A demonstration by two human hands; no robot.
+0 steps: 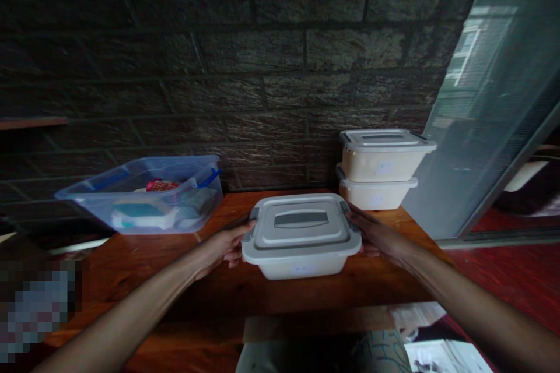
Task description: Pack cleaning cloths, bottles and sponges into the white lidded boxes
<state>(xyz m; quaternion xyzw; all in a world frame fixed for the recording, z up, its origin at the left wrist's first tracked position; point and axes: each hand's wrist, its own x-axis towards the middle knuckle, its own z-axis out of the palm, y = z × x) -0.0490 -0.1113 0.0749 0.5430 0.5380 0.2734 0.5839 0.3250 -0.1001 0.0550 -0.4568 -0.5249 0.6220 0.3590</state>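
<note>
You've got the white-lidded storage box [301,245] centred in front of you, over the middle of the table [131,262]. Can't tell from this angle whether its base touches the wood. Left grip [233,243] is clasping the left end, right grip [371,235] the right end; both are closed around the rim by the grey latches [348,217].

Advice: load the fingers under the rim, not the latches; thumb pressure there could pop one. Match height on both sides so the lid stays level. Contents don't show, so assume the weight could shift. Mind your right knuckles: the two stacked lidded boxes [380,164] sit just behind that side. Left side has more room; the clear plastic bin [94,204] is further off. If you turn the box, go slow and square.
</note>
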